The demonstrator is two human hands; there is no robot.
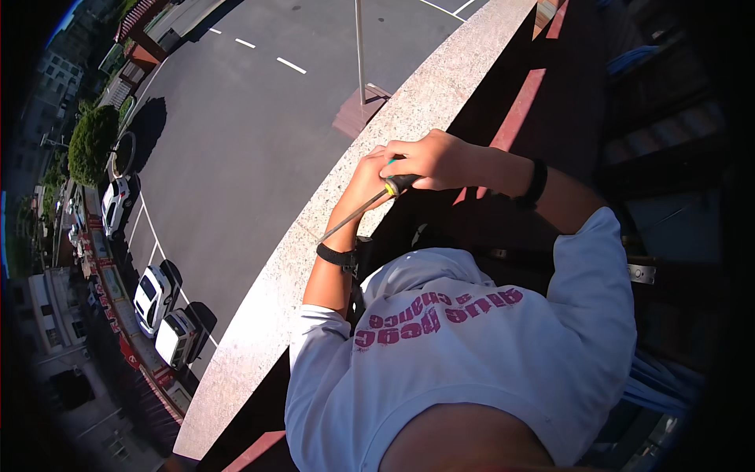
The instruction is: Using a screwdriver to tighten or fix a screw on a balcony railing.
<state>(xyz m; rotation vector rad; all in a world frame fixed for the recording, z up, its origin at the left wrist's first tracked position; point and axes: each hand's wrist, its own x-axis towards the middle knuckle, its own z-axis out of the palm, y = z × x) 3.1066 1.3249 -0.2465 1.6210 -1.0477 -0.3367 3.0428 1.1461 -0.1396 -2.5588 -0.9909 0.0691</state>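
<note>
In my right hand (pixel 431 160) is a screwdriver (pixel 360 212) with a black and yellow handle and a long thin metal shaft. The fingers are closed round the handle, and the shaft slants down and left over my left forearm, its tip close to the black watch on that wrist. My left hand (pixel 368 179) meets the right one above a pale speckled stone ledge (pixel 314 224). Its fingers look bent and are mostly hidden behind the right hand. A small teal bit shows between the hands; what it belongs to, I cannot make out.
Past the ledge, far below, lies a grey paved lot with parked white cars (pixel 153 299), a round tree (pixel 93 145) and a thin pole (pixel 360 55). Dark red bars (pixel 523 106) run on the near side of the ledge. Deep shadow covers the right side.
</note>
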